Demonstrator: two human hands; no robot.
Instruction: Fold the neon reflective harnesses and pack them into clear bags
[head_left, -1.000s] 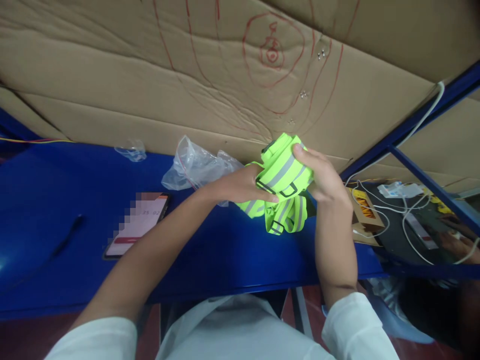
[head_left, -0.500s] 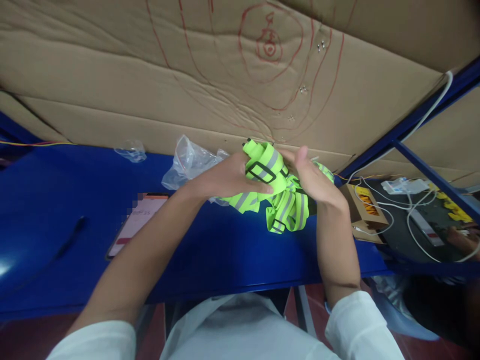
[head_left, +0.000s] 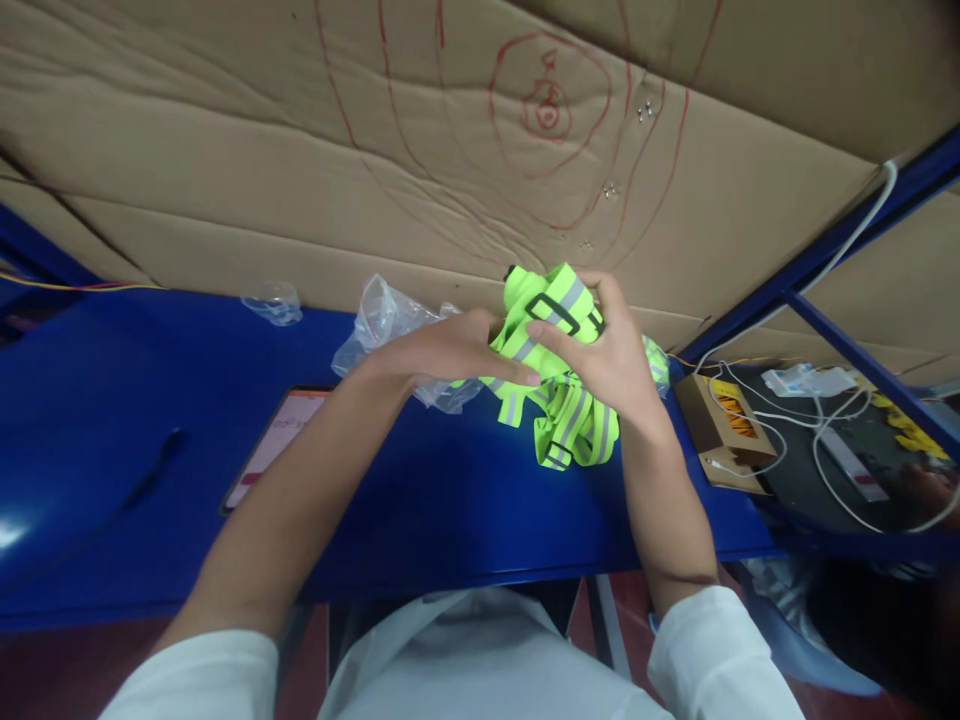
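A bundle of neon yellow-green reflective strap [head_left: 519,342] with grey stripes and a black slide buckle is held up between my two hands. My right hand [head_left: 611,355] grips it from the right, thumb across the front and fingers behind. From the left, my left hand [head_left: 469,350] closes around the bundle's edge, its fingers reaching underneath; part of that grip is hidden. More looped strap [head_left: 576,425] with a small black buckle hangs or lies just below. A clear plastic bag [head_left: 386,320] lies behind my left wrist.
A phone [head_left: 281,440] lies on the blue table [head_left: 465,510], near a black cable [head_left: 154,465]. Cardboard [head_left: 225,130] with red drawings stands behind. At right are an open carton [head_left: 720,425], white cables and another person's hand [head_left: 930,490].
My right hand has gone from flat and spread to gripping the bundle, thumb in front. The bundle has tilted and shifted slightly up and right. My left hand stays at its left side.
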